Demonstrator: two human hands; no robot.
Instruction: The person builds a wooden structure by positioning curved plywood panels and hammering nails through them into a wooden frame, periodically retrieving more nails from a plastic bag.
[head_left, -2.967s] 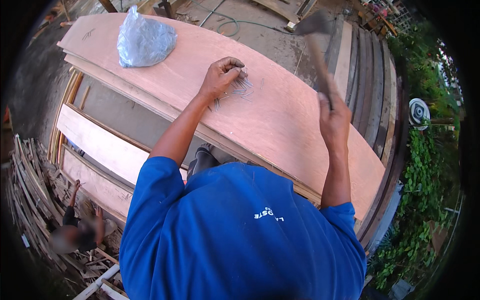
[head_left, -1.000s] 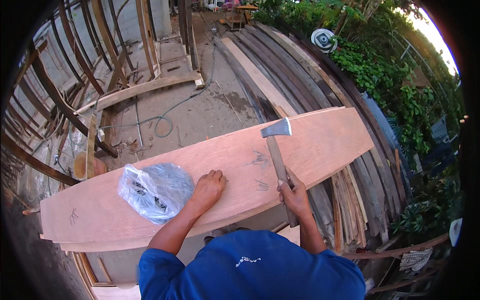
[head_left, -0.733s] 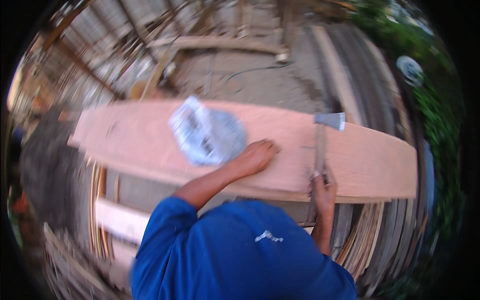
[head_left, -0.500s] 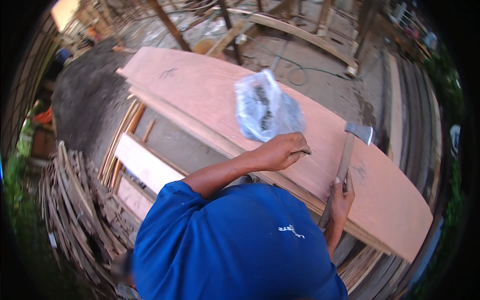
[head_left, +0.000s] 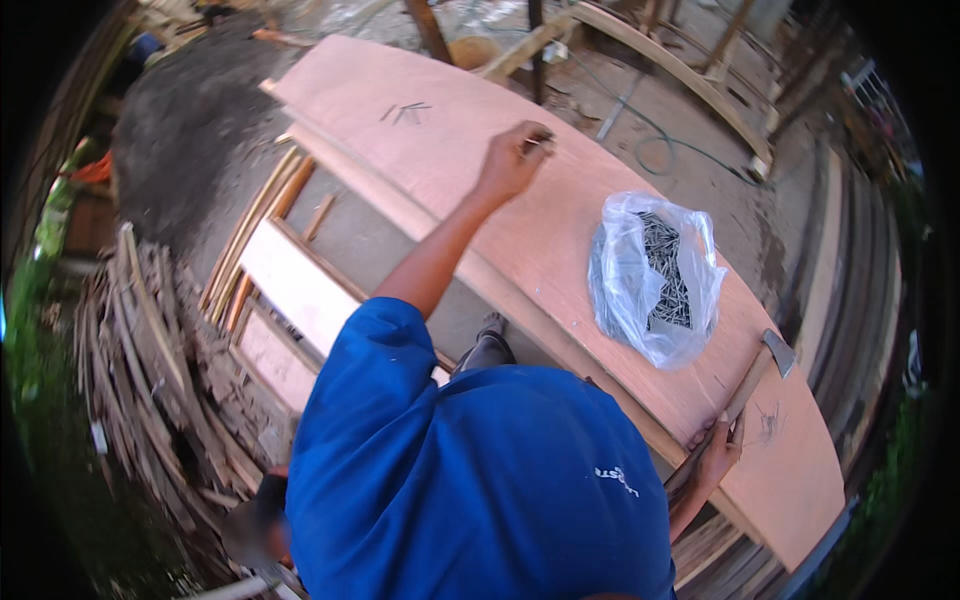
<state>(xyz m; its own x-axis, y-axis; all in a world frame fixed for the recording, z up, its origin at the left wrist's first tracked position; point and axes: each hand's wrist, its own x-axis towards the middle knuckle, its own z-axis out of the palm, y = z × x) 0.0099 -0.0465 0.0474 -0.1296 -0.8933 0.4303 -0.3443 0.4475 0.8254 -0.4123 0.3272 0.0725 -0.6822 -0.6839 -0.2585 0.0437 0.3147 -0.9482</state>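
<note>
Pink board (head_left: 545, 230): softly lit by daylight.
White panel (head_left: 295, 285): brightly lit.
Leaves (head_left: 890, 490): dimmed, blurred.
Picture rim: bent, blackened.

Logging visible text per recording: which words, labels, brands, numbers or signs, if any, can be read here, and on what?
Blue shirt: small white lettering, slanted and soft; it looks like a brand mark, so I leave it unquoted.
Clear plastic bag: no lettering I can make out.
Hatchet: none I can make out.
Pinkish wooden sheet: none I can make out.
</note>
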